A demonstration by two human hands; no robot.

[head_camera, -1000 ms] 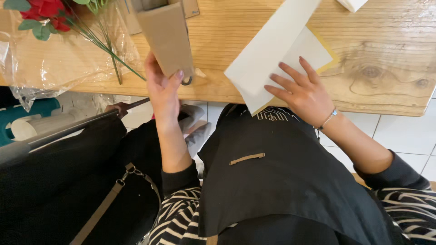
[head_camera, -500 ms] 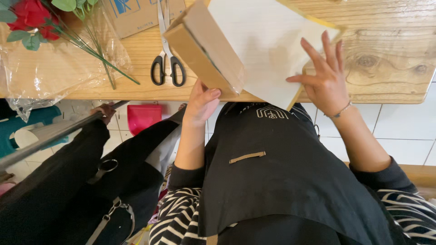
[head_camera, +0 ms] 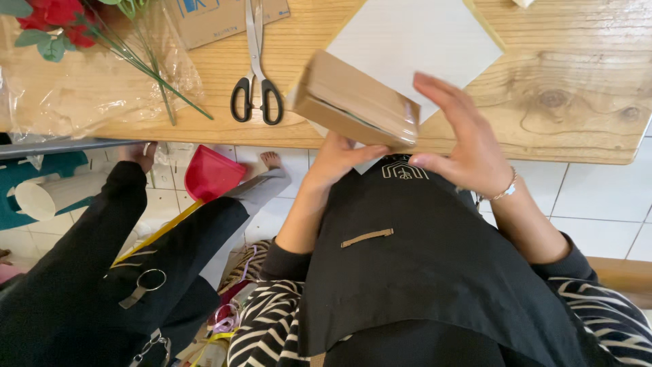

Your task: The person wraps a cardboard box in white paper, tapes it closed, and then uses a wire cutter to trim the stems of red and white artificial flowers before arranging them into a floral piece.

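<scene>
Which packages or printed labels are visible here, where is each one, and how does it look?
Brown cardboard box: flat and rectangular, held over the table edge by left hand, right hand beside it.
Flat cardboard piece: top of table, brown with blue print.
Clear plastic wrap: left, crinkled, under red flowers.

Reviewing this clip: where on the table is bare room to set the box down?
Bare wood lies right of the white sheet, toward the table edge. The left is crowded: scissors, flowers in cellophane, flat cardboard.
</scene>
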